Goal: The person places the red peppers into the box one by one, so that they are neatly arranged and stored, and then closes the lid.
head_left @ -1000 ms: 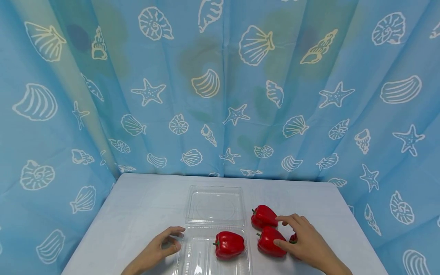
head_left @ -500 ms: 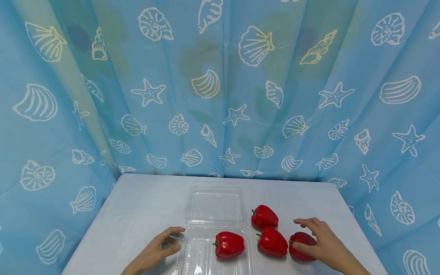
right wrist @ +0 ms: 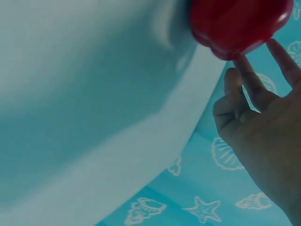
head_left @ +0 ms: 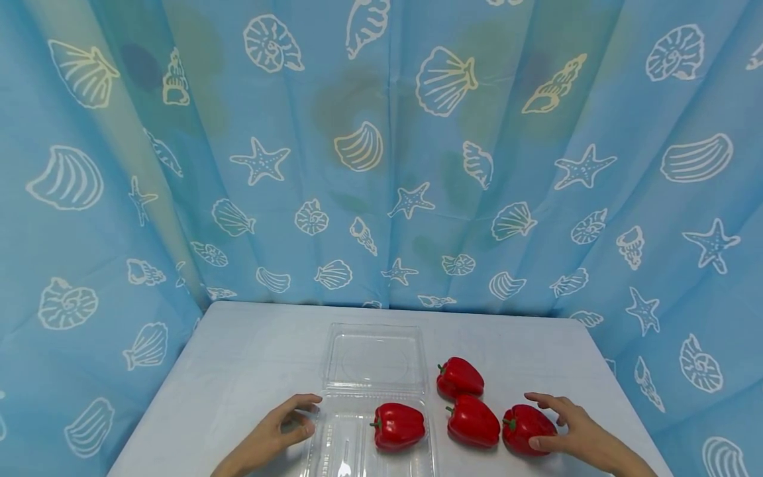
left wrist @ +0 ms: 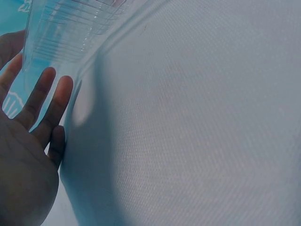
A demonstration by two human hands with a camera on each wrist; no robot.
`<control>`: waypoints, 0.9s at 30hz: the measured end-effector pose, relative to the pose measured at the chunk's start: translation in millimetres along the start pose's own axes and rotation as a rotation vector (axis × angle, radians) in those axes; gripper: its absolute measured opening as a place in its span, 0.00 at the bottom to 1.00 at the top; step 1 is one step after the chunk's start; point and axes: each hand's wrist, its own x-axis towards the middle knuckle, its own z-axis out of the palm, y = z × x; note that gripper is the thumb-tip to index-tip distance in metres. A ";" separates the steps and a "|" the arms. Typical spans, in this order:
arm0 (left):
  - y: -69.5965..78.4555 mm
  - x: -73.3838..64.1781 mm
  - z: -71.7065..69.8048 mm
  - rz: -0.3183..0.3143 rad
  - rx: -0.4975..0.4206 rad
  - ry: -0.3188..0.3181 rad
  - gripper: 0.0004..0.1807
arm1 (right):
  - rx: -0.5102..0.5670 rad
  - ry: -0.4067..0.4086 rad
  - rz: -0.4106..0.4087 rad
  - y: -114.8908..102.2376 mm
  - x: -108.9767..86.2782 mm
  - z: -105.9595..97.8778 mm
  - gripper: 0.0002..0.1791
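A clear plastic clamshell container (head_left: 318, 437) lies unfolded on the table, its lid (head_left: 374, 358) toward the back. One red bell pepper (head_left: 398, 427) sits in its base. My left hand (head_left: 277, 429) is at the container's left edge, fingers relaxed and apart; in the left wrist view its fingertips are close to the clear wall (left wrist: 75, 33), and contact is unclear. My right hand (head_left: 575, 430) is at the rightmost red bell pepper (head_left: 524, 424), thumb over its near side and index finger behind it. In the right wrist view, fingertips meet or nearly meet the pepper (right wrist: 240, 23).
Two more red bell peppers stand between the container and my right hand: a back one (head_left: 459, 377) and a nearer one (head_left: 473, 422), close together. The white-covered table (head_left: 256, 351) ends against a blue shell-patterned curtain (head_left: 381, 232).
My right hand has moved rightward from above the two middle peppers to the rightmost pepper, uncovering it. The left hand and the container have stayed in place.
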 end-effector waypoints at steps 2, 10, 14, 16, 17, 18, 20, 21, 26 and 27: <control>-0.7 -0.3 -0.1 0.008 -0.002 -0.004 0.24 | 0.028 -0.027 0.023 4.7 1.0 2.1 0.56; 0.2 0.1 0.4 -0.009 0.005 -0.002 0.25 | 0.044 -0.032 0.085 15.8 9.7 9.5 0.63; 2.7 1.1 0.9 -0.033 0.010 0.012 0.25 | 0.033 -0.030 0.077 15.9 11.4 8.9 0.64; 3.7 1.9 1.3 -0.040 0.006 0.019 0.25 | 0.024 -0.029 0.077 15.4 11.6 8.6 0.64; 4.2 2.0 1.3 -0.040 0.004 0.020 0.25 | 0.025 -0.029 0.072 15.5 11.4 8.4 0.64; 4.6 2.1 1.2 -0.040 0.003 0.020 0.25 | 0.027 -0.029 0.071 15.4 11.2 8.2 0.64; 4.9 2.1 1.0 -0.040 0.001 0.019 0.25 | 0.031 -0.027 0.063 15.5 10.6 8.0 0.64; 4.8 2.1 0.9 -0.041 -0.002 0.018 0.25 | 0.035 -0.027 0.060 15.4 10.2 7.9 0.64; 2.9 1.8 0.9 -0.042 -0.004 0.014 0.25 | 0.052 -0.022 0.063 13.1 8.8 8.2 0.64; 2.5 1.8 1.0 -0.043 -0.004 0.014 0.24 | 0.053 -0.021 0.065 12.7 8.7 8.4 0.64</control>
